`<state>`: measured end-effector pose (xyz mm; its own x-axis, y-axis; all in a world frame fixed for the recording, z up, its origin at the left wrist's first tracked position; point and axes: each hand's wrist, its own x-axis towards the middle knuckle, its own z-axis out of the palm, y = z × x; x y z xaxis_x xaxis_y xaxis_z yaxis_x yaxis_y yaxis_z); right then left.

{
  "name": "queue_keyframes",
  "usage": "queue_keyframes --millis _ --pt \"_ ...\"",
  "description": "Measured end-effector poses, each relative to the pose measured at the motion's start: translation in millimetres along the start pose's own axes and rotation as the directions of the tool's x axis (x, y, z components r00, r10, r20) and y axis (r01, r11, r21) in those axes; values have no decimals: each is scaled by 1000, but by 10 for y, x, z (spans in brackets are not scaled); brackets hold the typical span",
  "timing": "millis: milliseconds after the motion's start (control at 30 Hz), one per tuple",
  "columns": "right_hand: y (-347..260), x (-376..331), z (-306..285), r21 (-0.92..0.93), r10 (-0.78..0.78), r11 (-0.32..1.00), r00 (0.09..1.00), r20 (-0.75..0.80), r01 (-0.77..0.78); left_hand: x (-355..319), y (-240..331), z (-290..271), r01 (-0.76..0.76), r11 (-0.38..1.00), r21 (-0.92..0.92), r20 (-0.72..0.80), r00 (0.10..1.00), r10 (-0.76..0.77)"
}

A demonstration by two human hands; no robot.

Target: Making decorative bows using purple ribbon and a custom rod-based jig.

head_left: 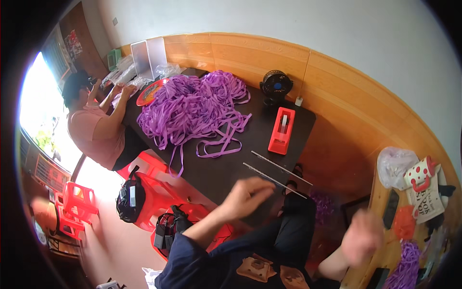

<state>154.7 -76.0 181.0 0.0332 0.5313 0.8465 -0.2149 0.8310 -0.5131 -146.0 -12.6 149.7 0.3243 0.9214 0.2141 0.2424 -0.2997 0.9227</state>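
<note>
My left hand (248,196) is over the near edge of the dark table (216,180), its fingers curled together. Whatever it may hold is too small to make out. Just beyond it lie two thin, pale rods (281,167), roughly parallel and sticking out past the table edge. My right hand (363,237) is raised between my lap and the wooden bench on the right, smeared by motion, so its fingers are unclear. A large tangled heap of flat purple ribbon (192,108) covers the table's middle, with loose loops trailing toward me.
A red tape dispenser (281,130) and black fan (275,86) stand at the table's right end. Another person (98,125) works at the far left. Red stools (151,197) carry black bags. The wooden bench (373,260) holds a polka-dot mug (419,172) and purple ribbon (406,265).
</note>
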Motion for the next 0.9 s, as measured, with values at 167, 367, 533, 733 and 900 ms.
queue_keyframes --millis 167,367,533,733,900 --pt "-326 617 1076 -123 -577 683 635 514 720 344 -458 -451 -15 853 522 -247 954 168" --pt "-314 616 1364 -130 -661 568 545 516 812 462 -829 -550 165 502 849 -249 963 105" --pt "-409 527 1430 -110 -705 512 490 514 852 565 -1047 -763 108 477 872 -207 965 158" --pt "-460 530 1435 -153 -709 466 472 524 871 1078 -720 -1530 104 988 -111 -411 901 -141" --pt "-476 561 1444 -174 -712 426 447 541 888 1705 384 -2330 -206 922 -327 -475 879 28"
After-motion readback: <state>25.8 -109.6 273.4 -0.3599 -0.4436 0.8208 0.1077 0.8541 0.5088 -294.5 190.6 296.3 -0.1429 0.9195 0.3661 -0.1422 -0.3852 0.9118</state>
